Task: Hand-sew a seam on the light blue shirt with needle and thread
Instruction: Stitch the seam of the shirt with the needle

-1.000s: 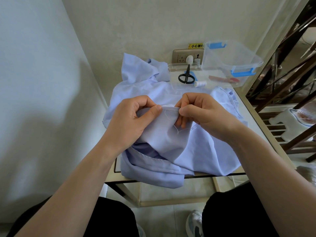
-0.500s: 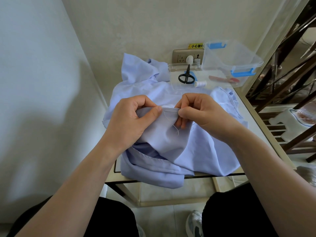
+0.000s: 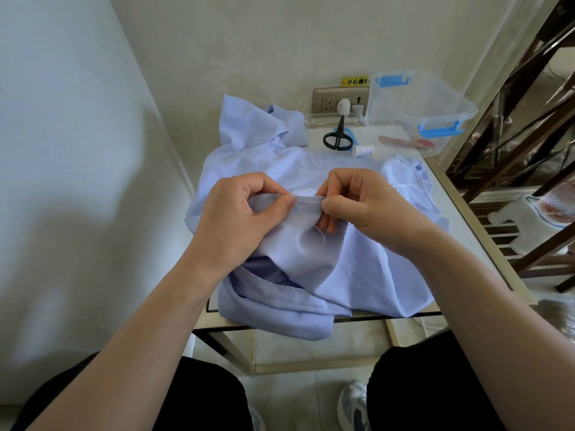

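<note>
In the centre of the frame we are holding up a folded edge of the light blue shirt (image 3: 357, 275), which is lying crumpled on the worktop (image 3: 454, 200). Our left hand (image 3: 236, 213) is pinching this edge between the thumb and curled fingers. Our right hand (image 3: 357, 200) is pinching the needle (image 3: 308, 201), which is lying along the edge between both hands. A short white thread (image 3: 320, 234) is hanging just below. In the upper right, black scissors (image 3: 337, 138) and a white spool (image 3: 362, 149) are lying beside a clear box (image 3: 417, 101).
</note>
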Tool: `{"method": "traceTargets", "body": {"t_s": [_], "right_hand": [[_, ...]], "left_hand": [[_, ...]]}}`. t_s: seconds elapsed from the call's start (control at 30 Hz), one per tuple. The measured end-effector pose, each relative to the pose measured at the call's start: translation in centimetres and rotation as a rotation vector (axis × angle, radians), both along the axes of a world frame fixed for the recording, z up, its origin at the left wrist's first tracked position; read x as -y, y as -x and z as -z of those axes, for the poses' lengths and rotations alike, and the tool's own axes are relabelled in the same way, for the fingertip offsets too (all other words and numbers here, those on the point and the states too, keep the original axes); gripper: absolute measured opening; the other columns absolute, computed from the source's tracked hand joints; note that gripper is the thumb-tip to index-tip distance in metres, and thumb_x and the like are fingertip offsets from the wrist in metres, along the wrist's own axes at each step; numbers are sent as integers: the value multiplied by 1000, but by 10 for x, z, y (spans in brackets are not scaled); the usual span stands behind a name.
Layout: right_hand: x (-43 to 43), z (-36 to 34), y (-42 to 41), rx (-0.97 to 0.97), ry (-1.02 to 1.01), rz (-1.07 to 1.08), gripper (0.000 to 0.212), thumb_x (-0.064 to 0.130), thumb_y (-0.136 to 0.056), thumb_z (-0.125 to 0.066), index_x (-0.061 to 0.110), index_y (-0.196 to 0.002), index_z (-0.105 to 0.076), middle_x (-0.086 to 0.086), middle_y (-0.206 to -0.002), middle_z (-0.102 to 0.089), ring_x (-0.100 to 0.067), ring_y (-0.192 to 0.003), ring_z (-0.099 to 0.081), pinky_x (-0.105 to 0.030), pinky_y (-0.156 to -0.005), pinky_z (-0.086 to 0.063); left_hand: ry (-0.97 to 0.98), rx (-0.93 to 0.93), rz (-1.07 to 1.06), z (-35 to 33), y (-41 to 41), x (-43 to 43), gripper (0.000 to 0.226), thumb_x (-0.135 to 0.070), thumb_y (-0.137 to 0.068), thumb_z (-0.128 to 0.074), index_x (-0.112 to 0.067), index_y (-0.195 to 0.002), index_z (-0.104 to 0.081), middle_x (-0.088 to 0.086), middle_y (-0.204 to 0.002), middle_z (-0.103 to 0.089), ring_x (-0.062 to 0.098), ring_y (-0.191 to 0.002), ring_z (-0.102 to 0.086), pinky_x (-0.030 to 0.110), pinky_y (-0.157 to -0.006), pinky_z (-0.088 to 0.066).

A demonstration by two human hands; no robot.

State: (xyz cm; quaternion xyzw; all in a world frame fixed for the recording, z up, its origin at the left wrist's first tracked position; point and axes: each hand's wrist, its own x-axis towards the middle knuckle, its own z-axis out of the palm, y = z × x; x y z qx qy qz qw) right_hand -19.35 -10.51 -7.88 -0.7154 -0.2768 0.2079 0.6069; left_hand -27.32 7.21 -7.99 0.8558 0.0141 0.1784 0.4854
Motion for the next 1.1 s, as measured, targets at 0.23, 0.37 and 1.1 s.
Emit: {"method": "traceTargets", "body": {"t_s": [0.23,0.37,1.1], "right_hand": [[-3,3,2,75,53,39,29,-12,-87,-57,8,-67,-50,-23,-76,-63,-15,-56,-61,-20,-58,-49],[-1,2,1,76,8,63,25,-7,-90,-58,7,-71,-52,-16,-70,-64,-14,-55,-61,-19,-57,-47],[1,8,-3,-183,-246,-36,6,9,-83,-56,5,-79,-54,-7,-65,-66,-16,-58,-62,-21,-60,-50]], "left_hand": [[-128,33,-79,2,2,2,10,-23,-84,-76,-23,-75,-70,-16,-70,-68,1,-71,-63,10,-67,-42],[-62,-10,-64,-1,0,-1,13,-23,-86,-74,-26,-74,-69,-21,-68,-67,-3,-69,-61,10,-67,-43],[253,-74,92,-4,0,-2,10,-23,-82,-65,-21,-77,-73,-15,-71,-69,-2,-72,-61,10,-69,-43]]}}
